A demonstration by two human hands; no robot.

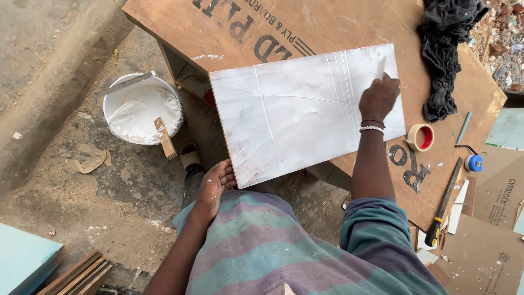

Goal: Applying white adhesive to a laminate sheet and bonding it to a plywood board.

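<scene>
On the brown tabletop [436, 180], a white board [300, 114] is being coated with white paste. A small scraper [380, 66] is being gripped by the right hand [379, 98] at the board's far corner, while its near corner is being steadied by the loosely open left hand [214, 186]. Most of the board is already being shown white, with streaks left.

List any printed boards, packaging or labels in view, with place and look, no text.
Plywood worktop: under the white board, brown with black stencilled lettering.
Cardboard sheet: far right, tan, small dark print.
Tape roll: right of right hand, beige ring, red core.

Bright, even daylight; sharp focus
</scene>
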